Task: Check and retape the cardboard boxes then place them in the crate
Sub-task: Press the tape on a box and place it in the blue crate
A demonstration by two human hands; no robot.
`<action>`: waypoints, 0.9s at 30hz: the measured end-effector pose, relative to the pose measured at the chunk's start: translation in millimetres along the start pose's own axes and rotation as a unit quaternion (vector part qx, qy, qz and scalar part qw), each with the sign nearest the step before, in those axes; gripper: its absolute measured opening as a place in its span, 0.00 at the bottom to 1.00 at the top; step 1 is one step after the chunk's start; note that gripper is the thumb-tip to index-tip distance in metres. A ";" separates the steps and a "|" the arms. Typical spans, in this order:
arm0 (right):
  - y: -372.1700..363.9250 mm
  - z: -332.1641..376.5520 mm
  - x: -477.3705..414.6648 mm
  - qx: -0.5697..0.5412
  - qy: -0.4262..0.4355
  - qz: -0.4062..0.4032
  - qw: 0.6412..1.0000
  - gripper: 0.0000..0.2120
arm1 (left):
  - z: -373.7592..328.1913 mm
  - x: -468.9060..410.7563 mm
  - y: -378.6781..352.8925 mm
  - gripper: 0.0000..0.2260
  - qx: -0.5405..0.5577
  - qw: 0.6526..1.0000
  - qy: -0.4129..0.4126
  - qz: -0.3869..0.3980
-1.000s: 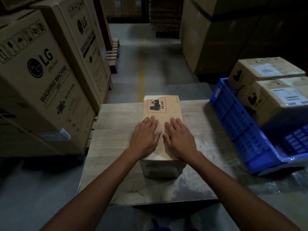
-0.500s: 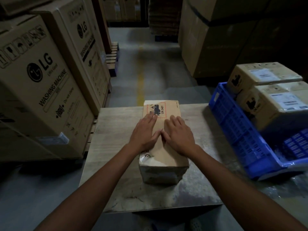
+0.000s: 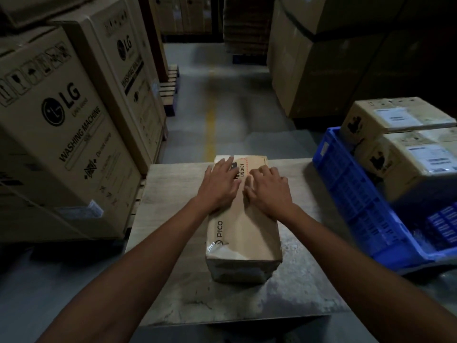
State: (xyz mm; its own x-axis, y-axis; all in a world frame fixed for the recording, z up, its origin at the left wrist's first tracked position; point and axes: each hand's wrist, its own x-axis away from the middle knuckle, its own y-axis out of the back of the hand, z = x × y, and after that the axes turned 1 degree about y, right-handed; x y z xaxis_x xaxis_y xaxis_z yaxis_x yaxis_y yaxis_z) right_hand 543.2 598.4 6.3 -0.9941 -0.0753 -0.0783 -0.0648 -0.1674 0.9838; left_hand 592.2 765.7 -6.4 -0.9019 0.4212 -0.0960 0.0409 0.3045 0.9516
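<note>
Both hands have moved along the top of the cardboard box (image 3: 243, 219), from its near half toward its far end. The left hand (image 3: 220, 185) now lies flat and open over the printed label at the far end, and the right hand (image 3: 268, 191) lies open just beside it, its fingers a little curled. They grip nothing. I judge that the person presses down the tape along the top seam, so this box is almost ready for the crate.

The box sits in the middle of the frame on the table (image 3: 173, 219), well apart from the blue crate (image 3: 351, 194) at the right. 2 boxes (image 3: 405, 144) already sit in the crate and fill its far part. At the left stand big washing machine cartons (image 3: 61, 134), close to the table edge. No tape roll is visible.
</note>
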 end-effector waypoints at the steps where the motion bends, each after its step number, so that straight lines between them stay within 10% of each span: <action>1: -5.0 -2.5 -2.3 -0.016 -0.004 0.008 1.000 0.23 | 1.7 -1.4 -4.0 0.22 0.014 1.000 0.014 0.023; 9: -23.2 -6.6 2.6 -0.117 -0.031 -0.023 0.992 0.27 | 2.1 3.8 -13.1 0.23 0.062 0.998 0.031 -0.011; 15: -26.6 -14.3 18.6 -0.398 -0.290 -0.022 0.870 0.19 | -11.5 35.9 -12.6 0.30 0.213 0.943 0.253 -0.032; 22: 2.3 -10.0 9.0 -0.337 -0.215 0.006 0.917 0.16 | -9.0 45.9 -17.9 0.27 0.384 0.887 0.252 -0.058; 27: 16.9 15.2 -3.0 -0.246 -0.113 0.022 0.962 0.12 | 10.4 53.1 -41.7 0.25 0.612 0.756 0.232 0.010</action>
State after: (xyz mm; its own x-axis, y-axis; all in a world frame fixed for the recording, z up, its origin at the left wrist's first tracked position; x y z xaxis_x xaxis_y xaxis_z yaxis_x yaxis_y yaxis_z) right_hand 543.8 610.7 25.7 -0.9922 0.1130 0.0532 -0.0283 -0.6181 0.7856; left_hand 547.1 784.3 -54.2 -0.9381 0.1782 0.2971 0.1684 0.9840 -0.0586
